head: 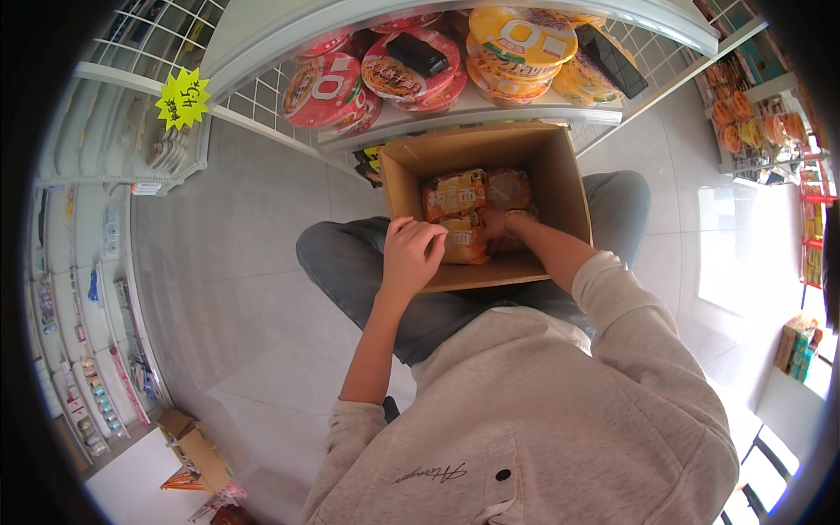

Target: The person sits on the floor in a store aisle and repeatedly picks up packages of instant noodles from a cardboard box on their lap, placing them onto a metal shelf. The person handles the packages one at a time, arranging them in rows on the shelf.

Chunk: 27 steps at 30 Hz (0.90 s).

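A cardboard box (564, 190) stands open between my knees, holding several orange packets of instant noodles (456, 195). My left hand (412, 252) is at the near left rim of the box, its fingers curled; whether it grips the cardboard cannot be made out. Down inside the box, my right hand (497, 225) touches the packets, between the left ones and those on the right. Its fingertips are hidden among the wrappers, so a grip is not visible. A thin band (514, 214) circles the right wrist.
Ahead, a white shelf (459, 123) bears stacked red noodle bowls (325, 92) and yellow ones (515, 42). A black object (417, 54) and a dark phone-like device (610, 60) lie on the bowls. Wire mesh and a yellow price tag (182, 98) flank the left; stocked shelves (98, 295) line the aisle.
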Motion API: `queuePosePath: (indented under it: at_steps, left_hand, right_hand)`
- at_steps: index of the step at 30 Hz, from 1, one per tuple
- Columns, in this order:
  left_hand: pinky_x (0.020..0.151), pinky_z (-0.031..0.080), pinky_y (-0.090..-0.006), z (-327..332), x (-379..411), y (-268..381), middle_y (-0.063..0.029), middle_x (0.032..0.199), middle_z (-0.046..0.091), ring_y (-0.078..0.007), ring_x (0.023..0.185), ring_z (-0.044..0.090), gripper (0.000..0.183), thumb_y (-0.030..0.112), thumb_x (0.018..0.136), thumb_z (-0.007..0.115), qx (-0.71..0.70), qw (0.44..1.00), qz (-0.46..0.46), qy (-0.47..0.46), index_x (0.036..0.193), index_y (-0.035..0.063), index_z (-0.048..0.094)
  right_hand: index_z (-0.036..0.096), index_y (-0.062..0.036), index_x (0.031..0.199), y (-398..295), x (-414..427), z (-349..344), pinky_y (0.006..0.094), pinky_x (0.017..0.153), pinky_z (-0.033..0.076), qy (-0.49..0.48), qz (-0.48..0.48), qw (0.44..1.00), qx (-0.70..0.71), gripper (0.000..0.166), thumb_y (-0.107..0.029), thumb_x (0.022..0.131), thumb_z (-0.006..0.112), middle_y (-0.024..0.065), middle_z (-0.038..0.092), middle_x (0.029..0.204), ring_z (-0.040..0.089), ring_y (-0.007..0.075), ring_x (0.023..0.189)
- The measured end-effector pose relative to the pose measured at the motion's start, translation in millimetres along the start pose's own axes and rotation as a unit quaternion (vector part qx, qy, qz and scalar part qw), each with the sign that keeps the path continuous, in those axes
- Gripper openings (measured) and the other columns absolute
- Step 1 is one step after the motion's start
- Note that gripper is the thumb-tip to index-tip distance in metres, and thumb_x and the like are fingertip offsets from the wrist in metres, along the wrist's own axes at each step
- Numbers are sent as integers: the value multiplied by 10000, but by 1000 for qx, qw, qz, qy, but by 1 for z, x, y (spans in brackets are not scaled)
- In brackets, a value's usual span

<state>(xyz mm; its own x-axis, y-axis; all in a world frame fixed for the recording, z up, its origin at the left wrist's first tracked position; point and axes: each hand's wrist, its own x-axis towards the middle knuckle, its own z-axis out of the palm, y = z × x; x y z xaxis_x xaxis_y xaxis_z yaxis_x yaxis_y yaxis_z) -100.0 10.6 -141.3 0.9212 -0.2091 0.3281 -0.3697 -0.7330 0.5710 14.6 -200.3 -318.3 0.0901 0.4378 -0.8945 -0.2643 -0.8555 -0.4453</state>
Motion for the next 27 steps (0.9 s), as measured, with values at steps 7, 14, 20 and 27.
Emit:
queuePosePath:
  at_steps: [7, 14, 20, 27]
  left_hand:
    - [959, 440, -387, 2, 1, 1, -45, 861, 726, -235, 834, 670, 58, 49, 867, 715, 4, 1000, 3, -3, 905, 86, 693]
    - [961, 439, -391, -1, 0, 2, -47, 865, 728, -237, 837, 671, 63, 43, 866, 711, 12, 1000, 0, -3, 909, 87, 695]
    - [960, 437, -394, 1, 1, 3, -47, 869, 730, -242, 843, 673, 64, 47, 866, 712, 8, 1000, -3, -13, 911, 90, 696]
    - [960, 438, -394, 5, 9, 7, -46, 867, 728, -242, 847, 674, 70, 48, 864, 714, -3, 1000, 9, -20, 917, 90, 699]
  right_hand:
    - [688, 21, 1228, 5, 22, -13, 462, 938, 554, 230, -7, 923, -308, 605, -370, 780, 797, 240, 717, 1176, 687, 367, 1112]
    - [678, 0, 1273, -32, -27, -28, 477, 885, 571, 190, -47, 939, -282, 580, -340, 818, 793, 224, 701, 1233, 700, 337, 1078]
    - [495, -64, 1497, -5, 28, -5, 458, 872, 561, 35, -66, 955, -287, 782, -269, 802, 788, 209, 705, 1207, 689, 313, 1078]
    - [527, -76, 1492, 43, 73, 9, 439, 807, 578, 135, -169, 940, -262, 806, -250, 754, 800, 212, 722, 1171, 715, 316, 1019]
